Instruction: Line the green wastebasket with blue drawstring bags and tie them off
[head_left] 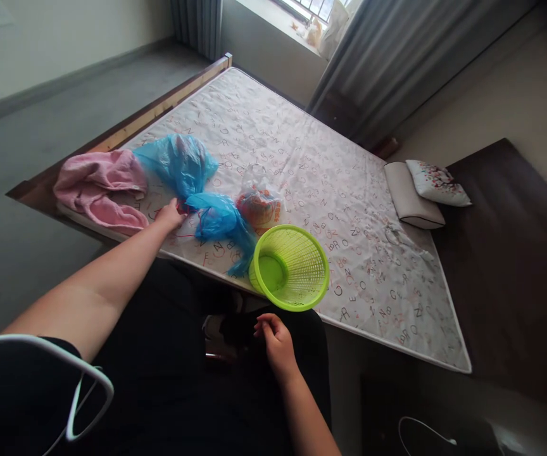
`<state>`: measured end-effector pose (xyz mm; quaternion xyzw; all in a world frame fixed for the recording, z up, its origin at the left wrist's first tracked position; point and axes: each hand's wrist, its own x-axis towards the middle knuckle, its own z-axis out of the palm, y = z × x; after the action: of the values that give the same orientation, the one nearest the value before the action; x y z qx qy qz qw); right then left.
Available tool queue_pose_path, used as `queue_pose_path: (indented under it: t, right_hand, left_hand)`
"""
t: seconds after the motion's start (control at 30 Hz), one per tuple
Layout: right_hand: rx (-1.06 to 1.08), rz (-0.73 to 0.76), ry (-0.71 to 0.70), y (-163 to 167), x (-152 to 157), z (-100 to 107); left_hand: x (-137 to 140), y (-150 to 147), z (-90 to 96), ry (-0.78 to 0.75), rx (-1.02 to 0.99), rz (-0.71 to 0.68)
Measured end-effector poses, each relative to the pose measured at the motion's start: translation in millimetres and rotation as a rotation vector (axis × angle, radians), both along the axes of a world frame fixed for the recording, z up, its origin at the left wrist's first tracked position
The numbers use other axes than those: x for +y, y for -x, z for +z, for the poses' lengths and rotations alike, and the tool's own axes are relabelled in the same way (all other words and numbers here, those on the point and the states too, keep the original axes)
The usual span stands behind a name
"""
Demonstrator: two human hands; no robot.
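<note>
My left hand reaches to the mattress edge between two blue plastic bags. Its fingers close around a small dark red, string-like thing, mostly hidden. The larger blue bag lies beyond it, bulging and full. To the right is the smaller blue bag, with thin red strands beside it. A clear plastic bag with reddish contents and orange print sits behind the green plastic basket. The basket tilts toward me at the bed's edge. Below it hangs my right hand, fingers loosely bent and holding nothing.
A pink cloth lies crumpled at the left corner of the mattress. Two pillows rest by the dark headboard. A white cable loops over my left side. Grey curtains hang by the window.
</note>
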<state>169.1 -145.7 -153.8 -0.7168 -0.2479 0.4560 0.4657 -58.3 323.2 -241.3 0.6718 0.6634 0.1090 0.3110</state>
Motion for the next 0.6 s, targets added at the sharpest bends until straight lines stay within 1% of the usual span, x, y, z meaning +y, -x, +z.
queue_pose_path:
  t: [0.13,0.2,0.27,0.37,0.47,0.53,0.6]
  right_hand:
    - [0.022,-0.007,0.005,-1.3,0.2,-1.7]
    - [0.025,-0.007,0.008,-1.7,0.2,-2.7]
    - [0.035,-0.012,0.001,-1.9,0.5,-4.2]
    - [0.058,-0.024,-0.017,-2.1,1.0,-7.5]
    - [0.07,-0.02,-0.031,-2.3,1.5,-10.3]
    - [0.073,-0.01,-0.038,-2.2,2.1,-10.2]
    - [0.078,0.001,-0.044,-1.7,3.1,-8.0]
  left_hand:
    - [-3.1,-1.7,3.9,0.019,-0.027,-0.022]
    - [-0.5,-1.2,10.4,0.013,-0.03,-0.008]
    - [4.1,1.7,21.1,0.003,-0.017,0.028]
    - [13.3,10.7,46.3,-0.022,-0.085,0.092]
    - [24.0,23.6,79.3,-0.045,-0.219,0.035]
    - [31.3,33.6,102.2,-0.06,-0.223,-0.015]
    - [37.9,43.6,124.3,-0.086,-0.184,-0.033]
